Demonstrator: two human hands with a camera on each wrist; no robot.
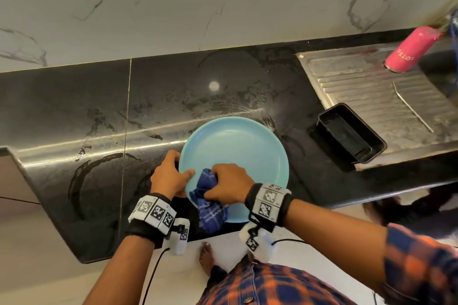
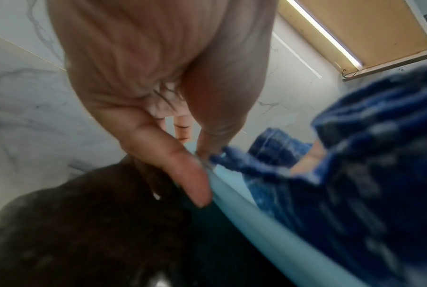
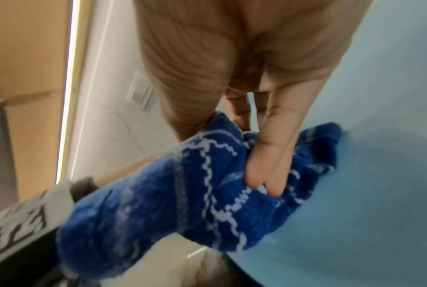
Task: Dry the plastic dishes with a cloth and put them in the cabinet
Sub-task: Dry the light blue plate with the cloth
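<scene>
1. The light blue plate (image 1: pixel 238 156) is tilted at the front edge of the black counter (image 1: pixel 74 111). I judge the drying is in progress; putting it in the cabinet is not done yet.
2. The right hand (image 1: pixel 229 184) grips the bunched blue cloth (image 1: pixel 210 202) and presses it on the plate's near part.
3. The left hand (image 1: pixel 168 174) pinches the plate's left rim, thumb on top.

White lettering on pink bottle (image 1: pixel 411 50) at sink edge, upside down, partly legible, roughly "LOTSO". Black-and-white square code markers on both wristbands (image 1: pixel 269 202); no readable words there.
</scene>
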